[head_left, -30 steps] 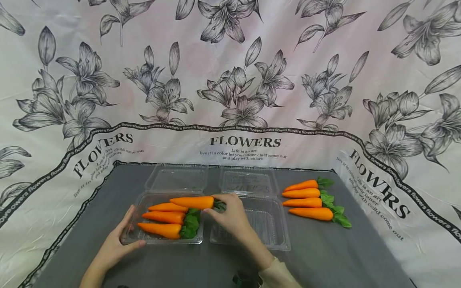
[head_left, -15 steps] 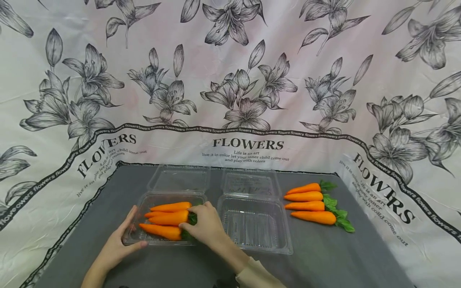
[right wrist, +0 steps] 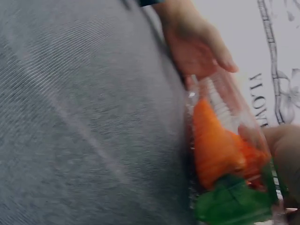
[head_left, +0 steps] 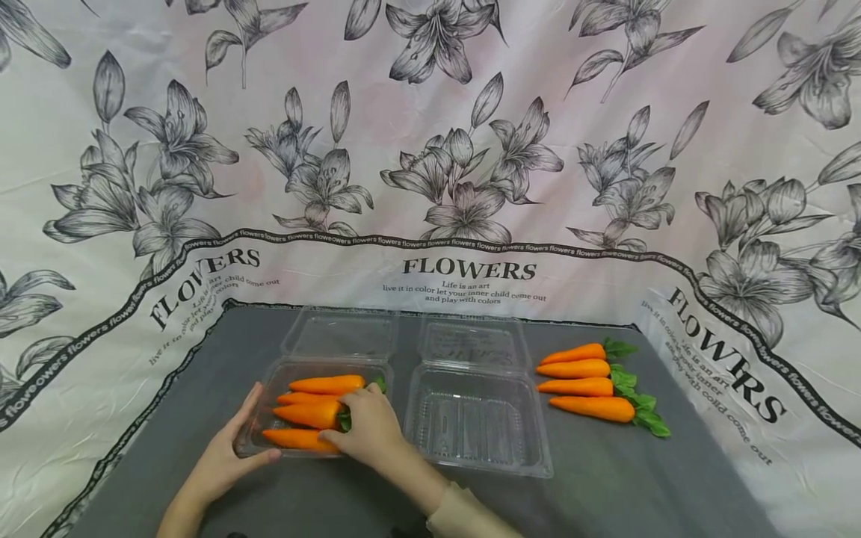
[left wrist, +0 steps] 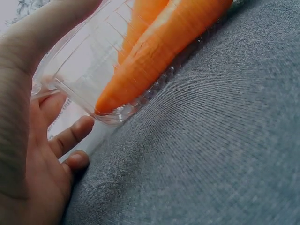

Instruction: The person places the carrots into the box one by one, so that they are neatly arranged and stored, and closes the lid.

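Observation:
A clear plastic clamshell box (head_left: 258, 430) stands on the left in the head view with its lid raised behind it. Several carrots lie inside it side by side, tips to the left; the front carrot (head_left: 296, 438) shows along its side in the left wrist view. My right hand (head_left: 373, 427) reaches over the leafy ends and grips one middle carrot (head_left: 312, 412) there, partly hiding the leaves. My left hand (head_left: 225, 452) rests against the box's left end, thumb by the front rim and fingers spread along the side. In the right wrist view the carrots are blurred.
Beside it on the right stands a second clear box (head_left: 514, 467), lid open, nothing in it. Farther right, several more carrots (head_left: 585, 387) with green leaves lie in a row on the grey tabletop (head_left: 605, 478). A flower-printed cloth (head_left: 464, 254) hangs behind.
My right hand has brought a carrot from above the left box down and left among the others, and has shifted it slightly farther left. The left hand has stayed at the box's end.

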A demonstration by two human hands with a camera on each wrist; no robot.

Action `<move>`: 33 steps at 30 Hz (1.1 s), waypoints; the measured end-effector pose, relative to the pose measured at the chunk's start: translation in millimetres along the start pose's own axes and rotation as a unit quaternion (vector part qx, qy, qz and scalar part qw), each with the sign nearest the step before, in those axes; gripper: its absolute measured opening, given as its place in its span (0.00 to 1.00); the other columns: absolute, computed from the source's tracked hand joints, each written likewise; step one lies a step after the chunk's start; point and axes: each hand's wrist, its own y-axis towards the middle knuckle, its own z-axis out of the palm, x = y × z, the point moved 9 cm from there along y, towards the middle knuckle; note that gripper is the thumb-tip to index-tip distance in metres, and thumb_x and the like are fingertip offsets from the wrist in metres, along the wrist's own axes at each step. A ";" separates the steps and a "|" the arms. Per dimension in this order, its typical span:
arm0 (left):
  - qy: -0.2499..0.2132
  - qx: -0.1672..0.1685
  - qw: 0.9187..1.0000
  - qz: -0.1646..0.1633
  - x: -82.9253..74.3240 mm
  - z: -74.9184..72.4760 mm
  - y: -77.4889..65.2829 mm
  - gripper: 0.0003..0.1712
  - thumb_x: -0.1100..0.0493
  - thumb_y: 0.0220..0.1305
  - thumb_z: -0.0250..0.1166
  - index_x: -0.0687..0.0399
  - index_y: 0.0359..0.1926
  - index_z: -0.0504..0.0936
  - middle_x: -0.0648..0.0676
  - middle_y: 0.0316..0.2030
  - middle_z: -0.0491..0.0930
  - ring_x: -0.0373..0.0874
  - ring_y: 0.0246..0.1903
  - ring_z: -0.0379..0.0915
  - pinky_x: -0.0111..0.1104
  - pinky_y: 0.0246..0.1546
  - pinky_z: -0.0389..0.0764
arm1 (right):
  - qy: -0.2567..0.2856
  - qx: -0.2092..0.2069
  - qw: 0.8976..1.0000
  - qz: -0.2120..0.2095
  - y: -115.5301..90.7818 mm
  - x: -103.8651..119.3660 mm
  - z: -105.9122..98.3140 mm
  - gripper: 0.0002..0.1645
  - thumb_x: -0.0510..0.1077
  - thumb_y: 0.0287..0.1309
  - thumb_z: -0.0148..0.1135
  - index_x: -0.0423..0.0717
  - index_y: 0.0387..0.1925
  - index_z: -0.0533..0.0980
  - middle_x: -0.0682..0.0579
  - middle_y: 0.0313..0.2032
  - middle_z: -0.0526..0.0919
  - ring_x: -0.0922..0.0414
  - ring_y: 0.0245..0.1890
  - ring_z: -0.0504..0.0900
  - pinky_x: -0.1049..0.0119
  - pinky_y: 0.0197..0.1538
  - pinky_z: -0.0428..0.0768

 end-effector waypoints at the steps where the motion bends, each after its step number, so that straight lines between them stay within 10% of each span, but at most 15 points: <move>1: -0.004 0.002 1.000 0.003 -0.3 0.3 0.1 0.60 0.69 0.66 0.73 0.51 0.87 0.44 0.58 0.86 0.36 0.08 0.69 0.46 0.10 0.59 0.61 | 0.010 0.001 1.000 0.006 -0.8 -2.5 -1.2 0.27 0.64 0.57 0.79 0.49 0.46 0.88 0.62 0.34 0.88 0.66 0.34 0.73 0.70 0.44 0.72; 5: -0.006 -0.007 1.000 0.002 0.1 -6.3 -0.9 0.52 0.69 0.72 0.65 0.57 0.86 0.44 0.39 0.80 0.57 0.19 0.65 0.63 0.19 0.51 0.74 | 0.065 0.001 0.997 0.043 -2.6 -17.5 -14.1 0.33 0.69 0.62 0.72 0.46 0.52 0.87 0.58 0.41 0.88 0.61 0.41 0.74 0.71 0.43 0.75; 12: -0.010 -0.055 0.998 -0.015 -1.8 -45.4 6.6 0.37 0.64 0.84 0.47 0.60 0.86 0.45 0.19 0.70 0.59 0.19 0.54 0.71 0.19 0.49 0.72 | 0.158 -0.038 0.984 0.077 3.6 -56.3 -51.0 0.30 0.59 0.74 0.63 0.37 0.59 0.82 0.47 0.45 0.89 0.57 0.35 0.80 0.56 0.49 0.82; 16: 0.039 -0.041 0.996 -0.068 -1.2 -62.0 27.3 0.36 0.57 0.86 0.50 0.66 0.84 0.48 0.49 0.78 0.66 0.19 0.56 0.72 0.18 0.52 0.74 | 0.194 -0.035 0.973 0.122 8.7 -82.8 -61.2 0.31 0.55 0.74 0.64 0.35 0.63 0.78 0.45 0.45 0.88 0.58 0.33 0.83 0.60 0.38 0.83; 19: 0.085 0.012 0.990 -0.115 5.1 -63.0 45.9 0.38 0.51 0.87 0.49 0.69 0.83 0.51 0.72 0.75 0.65 0.39 0.62 0.77 0.32 0.54 0.80 | 0.211 -0.022 0.964 0.160 11.2 -94.9 -61.5 0.32 0.53 0.73 0.66 0.33 0.65 0.76 0.44 0.45 0.88 0.55 0.35 0.85 0.60 0.36 0.83; 23: 0.087 0.067 0.985 -0.137 14.6 -60.6 66.9 0.38 0.48 0.87 0.48 0.72 0.81 0.54 0.77 0.74 0.65 0.67 0.64 0.73 0.46 0.55 0.82 | 0.213 0.001 0.956 0.200 14.1 -99.5 -55.0 0.30 0.47 0.72 0.66 0.28 0.64 0.75 0.42 0.43 0.88 0.53 0.33 0.85 0.58 0.37 0.84; 33: 0.006 0.118 0.981 -0.151 41.9 -53.2 87.0 0.35 0.51 0.85 0.53 0.73 0.79 0.60 0.69 0.64 0.77 0.34 0.47 0.74 0.33 0.46 0.80 | 0.224 0.042 0.937 0.266 22.3 -105.6 -39.1 0.24 0.38 0.69 0.67 0.26 0.60 0.78 0.41 0.38 0.89 0.51 0.34 0.87 0.55 0.43 0.86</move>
